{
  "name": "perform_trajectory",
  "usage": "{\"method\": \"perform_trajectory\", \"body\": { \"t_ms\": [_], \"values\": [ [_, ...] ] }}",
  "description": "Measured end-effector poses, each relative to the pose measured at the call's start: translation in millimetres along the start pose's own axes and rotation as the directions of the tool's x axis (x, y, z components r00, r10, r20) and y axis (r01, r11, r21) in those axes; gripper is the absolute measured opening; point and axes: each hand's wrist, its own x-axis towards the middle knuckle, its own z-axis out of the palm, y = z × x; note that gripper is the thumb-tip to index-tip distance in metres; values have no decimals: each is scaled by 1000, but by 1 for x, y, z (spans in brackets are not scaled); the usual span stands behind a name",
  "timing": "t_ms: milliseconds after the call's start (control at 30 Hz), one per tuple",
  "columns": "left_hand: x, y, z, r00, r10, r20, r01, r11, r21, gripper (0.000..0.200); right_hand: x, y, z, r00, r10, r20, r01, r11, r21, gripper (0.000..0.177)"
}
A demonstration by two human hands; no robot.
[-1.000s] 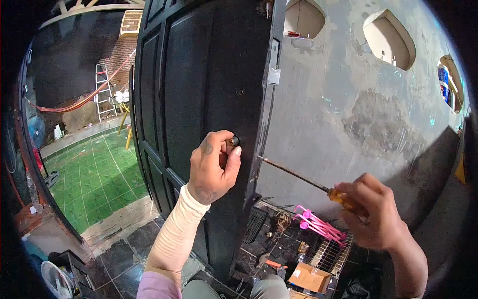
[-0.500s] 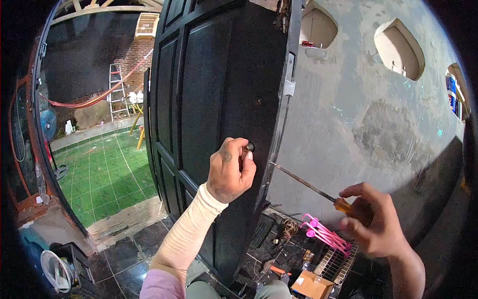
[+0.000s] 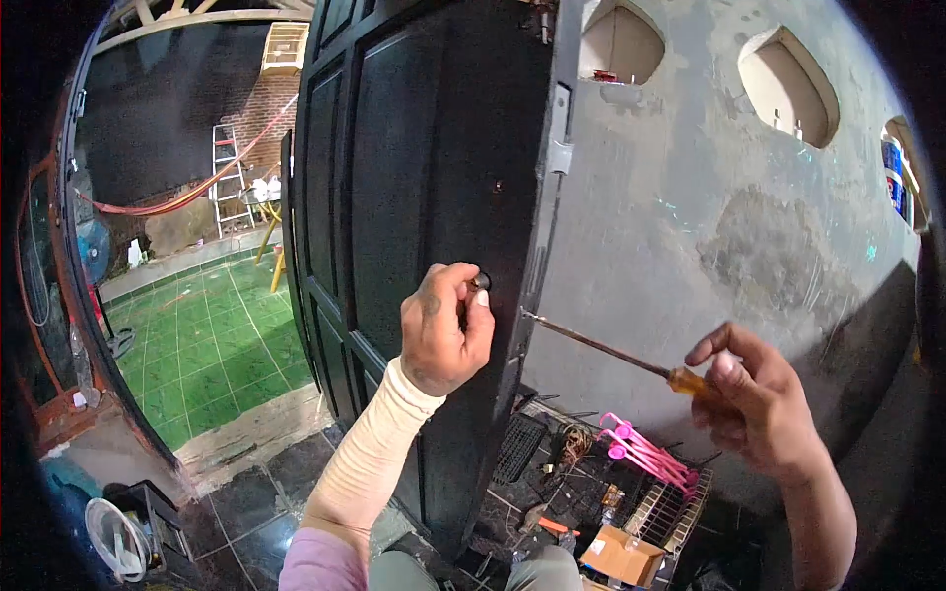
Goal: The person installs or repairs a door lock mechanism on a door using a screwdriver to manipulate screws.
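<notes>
A black panelled door (image 3: pixel 394 148) stands upright in the middle of the head view. My left hand (image 3: pixel 445 325) pinches a small dark round knob (image 3: pixel 481 281) on the door's face, near its edge. On the right, my right hand (image 3: pixel 754 399) has its fingers closed around the amber handle of a long screwdriver (image 3: pixel 616 353). The shaft points left, and its tip meets the door's narrow edge at about the height of the knob. The fingers partly hide the handle.
Pink hangers (image 3: pixel 645 453), a wire rack (image 3: pixel 680 507), an open cardboard box (image 3: pixel 623 555) and scattered tools lie on the floor at lower right. The grey wall (image 3: pixel 641 256) rises behind my right hand. A black crate (image 3: pixel 163 527) sits at lower left.
The door edge and my left hand appear slightly further left. The fingers of my right hand have shifted around the screwdriver handle, whose tip remains at the door edge.
</notes>
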Motion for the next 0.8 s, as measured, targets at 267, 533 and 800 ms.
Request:
{"method": "perform_trajectory", "body": {
  "t_ms": [267,533,800],
  "values": [
    [-1,0,-3,999,-4,-34,4,1000,-1,24,-10,5,-6,520,-688,506,624,-99,-776,25],
    [-1,-2,0,999,39,-27,-39,999,26,25,-14,-22,8,990,139,-11,-137,983,124,16],
    [0,-2,1,997,56,-53,-53,997,52,26,-14,24,0,605,-695,388,546,7,-837,36]
  ]
}}
